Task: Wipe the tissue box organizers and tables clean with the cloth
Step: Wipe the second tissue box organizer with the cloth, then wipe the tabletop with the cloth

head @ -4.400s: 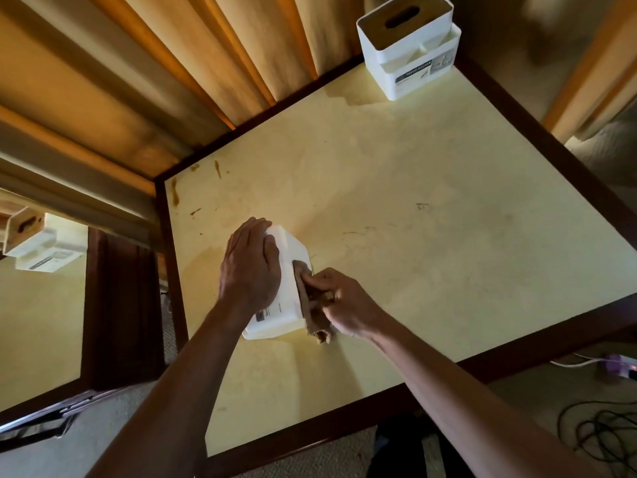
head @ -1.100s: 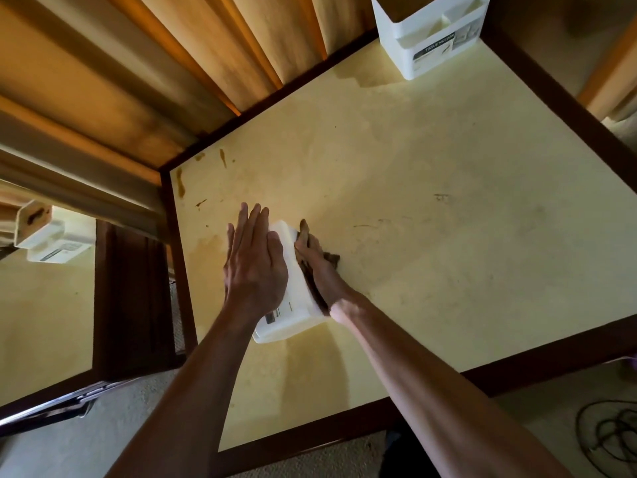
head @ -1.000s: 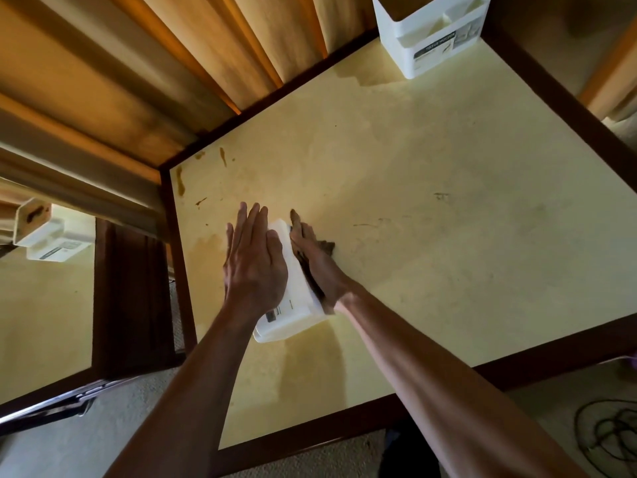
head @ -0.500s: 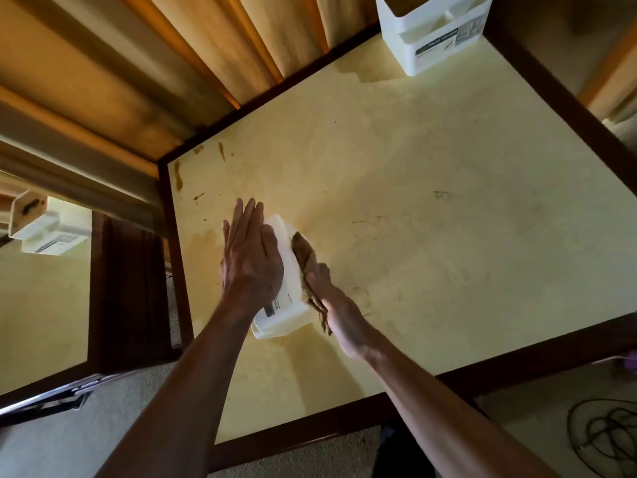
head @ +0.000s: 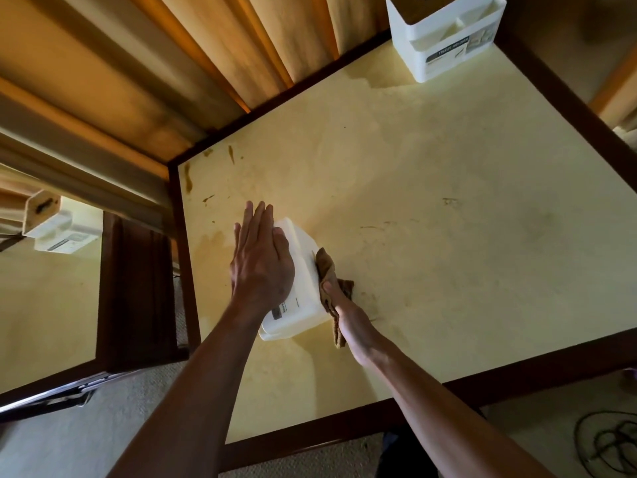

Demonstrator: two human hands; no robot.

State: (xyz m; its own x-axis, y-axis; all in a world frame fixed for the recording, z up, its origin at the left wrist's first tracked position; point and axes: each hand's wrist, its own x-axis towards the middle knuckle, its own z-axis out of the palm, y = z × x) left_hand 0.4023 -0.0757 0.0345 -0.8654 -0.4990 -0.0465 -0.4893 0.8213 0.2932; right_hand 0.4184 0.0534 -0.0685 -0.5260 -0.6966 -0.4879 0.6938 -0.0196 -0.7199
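A white tissue box organizer (head: 303,284) lies tipped on the cream table (head: 448,236) near its left side. My left hand (head: 260,260) lies flat on its top face with the fingers straight. My right hand (head: 348,313) presses a brown cloth (head: 327,270) against the organizer's right side; its fingers are mostly hidden under the cloth. A second white organizer (head: 444,36) stands upright at the table's far corner. A third organizer (head: 51,222) sits on another cream table (head: 41,305) at the left.
Brown stains (head: 188,174) mark the table's far left corner. Orange curtains (head: 206,63) hang behind the table. Dark wooden rims edge both tables, with a gap of carpet between them. Black cables (head: 606,439) lie on the floor at lower right.
My right hand slid the cloth forward and back along the organizer's right side. My left hand stayed on top. The view shifted slightly.
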